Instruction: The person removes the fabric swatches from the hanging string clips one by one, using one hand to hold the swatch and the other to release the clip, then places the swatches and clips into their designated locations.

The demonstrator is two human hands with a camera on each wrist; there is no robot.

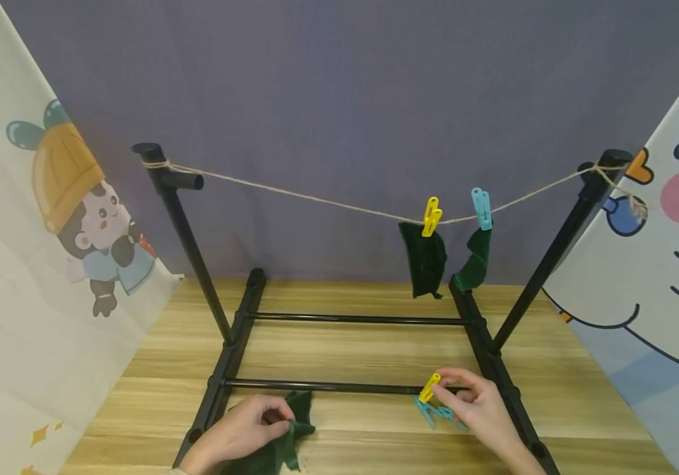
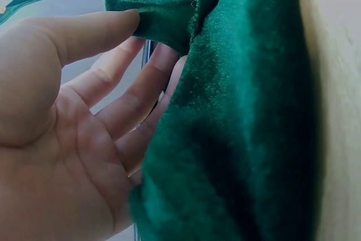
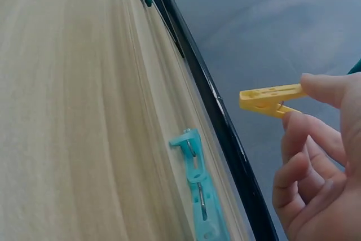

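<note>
In the head view my left hand (image 1: 250, 429) pinches the edge of a dark green cloth (image 1: 268, 458) low at the front. The left wrist view shows thumb and fingers on a fold of that cloth (image 2: 237, 105). My right hand (image 1: 476, 409) pinches a yellow clothespin (image 3: 271, 99) by its handle end, above the wooden table. Beneath it lie several light blue clothespins (image 1: 443, 413). Behind, a second yellow clothespin (image 1: 431, 218) and a blue clothespin (image 1: 482, 208) grip two green cloth pieces (image 1: 425, 260) on a sagging string (image 1: 303, 196).
A black frame stands on the wooden table (image 1: 345, 353), its left post (image 1: 191, 251) and right post (image 1: 553, 264) holding the string. Two black crossbars (image 1: 339, 386) run between the side rails. A grey curtain (image 1: 327, 99) hangs behind, with printed white curtains at both sides.
</note>
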